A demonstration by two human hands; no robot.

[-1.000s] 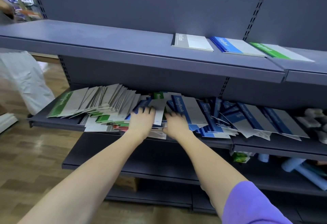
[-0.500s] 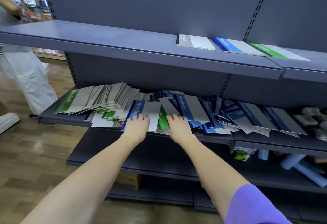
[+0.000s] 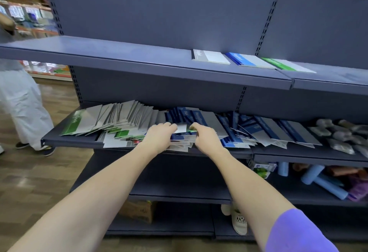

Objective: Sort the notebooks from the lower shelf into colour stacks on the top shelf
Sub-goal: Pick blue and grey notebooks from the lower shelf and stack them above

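at the front edge of the lower shelf [image 3: 65,142], about mid-span, both hands are dug into the notebooks [image 3: 199,120]. left hand [image 3: 158,139] has fingers curled over a pale, white-faced notebook [image 3: 180,128]; right hand [image 3: 206,139] pinches at its other end, where a thin green edge shows, w/ fingers curled. can't tell if that green belongs to the same book or the one under it.

handling, as a guess: thin, light, flexible softcovers w/ slick covers, so they'll slide off each other and bend if lifted by one corner. best taken along a long edge or the spine, thumb on top and fingers under, one at a time.

looks: flat covers, coloured band down the spine side w/ white lettering, rest pale grey. fanned green-band ones sit toward the left end of the lower shelf, dark blue ones overlap toward the right end, a few red bits low in the pile.

on the top shelf [image 3: 119,56], right of middle, three starts lie side by side near the back: grey notebook [image 3: 211,57], blue notebook [image 3: 249,61], green notebook [image 3: 286,65]. most sorting isn't yet done.
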